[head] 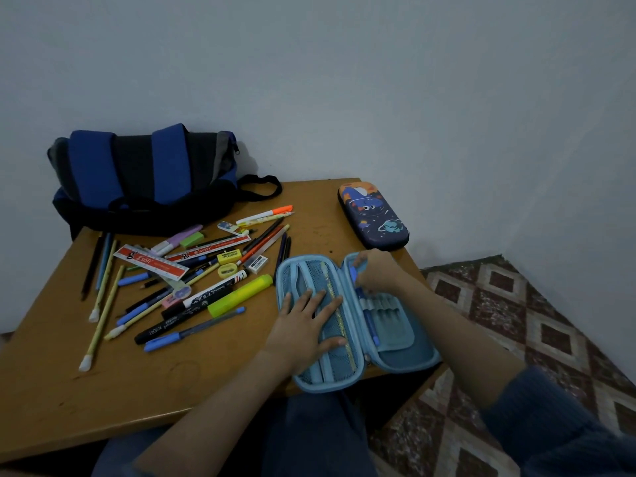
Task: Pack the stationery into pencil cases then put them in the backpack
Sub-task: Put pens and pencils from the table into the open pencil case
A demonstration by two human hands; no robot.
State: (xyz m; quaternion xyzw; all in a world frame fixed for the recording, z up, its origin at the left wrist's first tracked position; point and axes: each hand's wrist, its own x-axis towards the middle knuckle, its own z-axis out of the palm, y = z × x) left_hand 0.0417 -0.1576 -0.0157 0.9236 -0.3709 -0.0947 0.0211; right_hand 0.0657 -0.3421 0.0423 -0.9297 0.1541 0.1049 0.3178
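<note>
Under the left grip (303, 325) lies the mesh-pocket half of an open light-blue pencil case (395, 356), which sits at the near right edge of the worktop (103, 390). This grip is flat, its fingers straight and spread, pressing on the mesh. A pale yellow strip (329, 284) runs lengthwise inside the pocket, just past the fingertips.

Across the case's spine, the right grip (373, 273) is at the far end of the other half, its fingers curled and pinching the top of a blue pen (370, 321). The pen's body runs from the grip towards the person along the row of elastic loops. Whether it is threaded through a loop or only lies on it I cannot tell.

Beyond the right grip, well apart from it, a closed dark-blue pencil case (373, 215) with a cartoon print lies near the worktop's far corner.

Left of the left grip, loose stationery is scattered: a yellow highlighter (239, 295) nearest, a black marker (179, 321) beside it, then red-and-white rulers (151, 261), pencils, pens, erasers and a sharpener in a jumble.

Farther left and beyond that heap, a blue-and-black backpack (144, 177) stands against the wall at the worktop's far edge. Right of the right grip, a patterned carpet (516, 321) covers the floor.
</note>
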